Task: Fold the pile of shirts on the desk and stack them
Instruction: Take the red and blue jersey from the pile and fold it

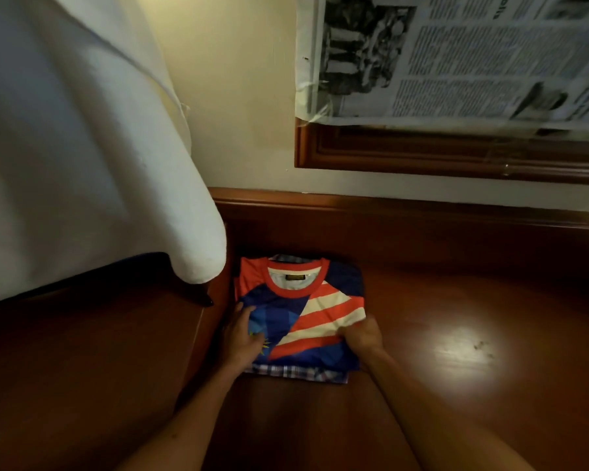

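Observation:
A folded shirt in blue with red and cream stripes and a red collar lies on the brown wooden desk, collar towards the wall. It rests on a folded plaid shirt, whose edge shows along the near side. My left hand lies flat on the top shirt's near left part, fingers spread. My right hand is at the shirt's near right corner with its fingers curled on the fabric edge.
A white cloth hangs over something dark at the left, close to the stack. A wooden frame covered with newspaper is on the wall behind. The desk has a raised back rim.

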The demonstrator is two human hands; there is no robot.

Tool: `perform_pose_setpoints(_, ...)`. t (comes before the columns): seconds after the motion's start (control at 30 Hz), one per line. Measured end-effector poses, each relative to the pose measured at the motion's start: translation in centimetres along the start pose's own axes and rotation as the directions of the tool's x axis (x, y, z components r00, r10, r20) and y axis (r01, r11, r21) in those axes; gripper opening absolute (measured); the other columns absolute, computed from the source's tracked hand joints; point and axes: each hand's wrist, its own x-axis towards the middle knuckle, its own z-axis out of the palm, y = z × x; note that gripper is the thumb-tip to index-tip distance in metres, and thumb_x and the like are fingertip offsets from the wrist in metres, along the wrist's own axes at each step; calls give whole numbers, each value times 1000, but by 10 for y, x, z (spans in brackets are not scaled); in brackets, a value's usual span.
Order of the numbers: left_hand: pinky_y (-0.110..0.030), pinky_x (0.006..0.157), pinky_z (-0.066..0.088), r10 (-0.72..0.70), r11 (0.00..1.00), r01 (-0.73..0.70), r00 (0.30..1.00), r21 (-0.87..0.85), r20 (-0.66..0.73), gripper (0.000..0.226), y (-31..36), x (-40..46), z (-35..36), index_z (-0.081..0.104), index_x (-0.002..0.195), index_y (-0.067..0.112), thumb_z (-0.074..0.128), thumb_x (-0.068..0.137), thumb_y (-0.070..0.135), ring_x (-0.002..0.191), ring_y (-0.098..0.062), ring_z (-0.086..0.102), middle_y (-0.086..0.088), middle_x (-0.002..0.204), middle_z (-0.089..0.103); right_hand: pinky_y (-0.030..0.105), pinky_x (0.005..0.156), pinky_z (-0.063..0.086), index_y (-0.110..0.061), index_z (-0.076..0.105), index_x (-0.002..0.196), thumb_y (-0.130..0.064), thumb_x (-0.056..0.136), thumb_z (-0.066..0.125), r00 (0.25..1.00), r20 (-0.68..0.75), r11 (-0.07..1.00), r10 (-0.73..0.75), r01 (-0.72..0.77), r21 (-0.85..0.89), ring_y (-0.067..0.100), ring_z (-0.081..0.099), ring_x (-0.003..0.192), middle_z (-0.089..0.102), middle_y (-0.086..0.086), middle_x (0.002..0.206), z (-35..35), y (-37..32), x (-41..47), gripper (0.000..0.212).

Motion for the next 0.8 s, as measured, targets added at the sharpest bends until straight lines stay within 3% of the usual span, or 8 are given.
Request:
perform_pose_setpoints(0.13,-42,101,37,-154,982,142,983,-122,-98,64,-4,-10,13,50,135,1,77,78,14,128,-43,43,-30,137,44,43,93,52,-8,38,134,-22,80,78,996,5,993,-85,85,-86,35,55,118,53,13,130,-25,1,-13,68)
perform_pose_setpoints(0.27,-41,85,45,-213,976,205,968,-72,-135,36,12,-9,7,60,114,0,71,82,12,106,-41,59,-26,112,63,46,100,48,-12,32,137,-20,88,71,993,5,991,-117,117,-58,34,52,123,49,13,136,-28,3,-26,63)
perform_pose_setpoints(0.4,-44,87,44,-190,974,208,964,85,-184,32,20,-6,-8,58,120,4,56,89,2,108,-42,58,-25,116,62,44,100,48,-15,35,138,-8,90,64,975,-4,974,-222,222,-46,33,51,125,50,11,134,-26,3,-32,56)
perform_pose_setpoints(0.5,-39,83,45,-214,968,228,969,107,-123,46,21,-11,-10,49,131,4,58,86,0,113,-40,56,-23,126,56,48,102,46,-17,26,145,-23,89,68,985,62,980,-159,165,-109,36,47,128,44,13,142,-22,8,-36,70)
perform_pose_setpoints(0.6,-31,78,42,-77,987,97,986,128,-149,65,19,-14,-8,35,146,13,61,87,5,114,-35,55,-20,134,48,55,102,45,-25,23,147,-35,86,71,980,-26,960,-198,188,-206,41,46,128,33,16,147,-20,9,-39,78)
perform_pose_setpoints(0.7,-39,92,44,57,996,-49,993,76,-99,70,18,-14,-2,33,150,19,66,88,17,125,-37,47,-21,144,38,52,102,44,-28,17,150,-44,87,67,970,24,934,-241,238,-267,40,44,130,27,16,150,-16,5,-38,82)
perform_pose_setpoints(0.8,-45,105,37,29,999,-29,1000,21,-4,73,15,-6,5,35,149,26,71,87,34,136,-39,33,-21,151,28,52,106,42,-31,10,151,-51,80,72,966,156,925,-208,247,-291,37,39,135,27,14,154,-8,2,-37,96)
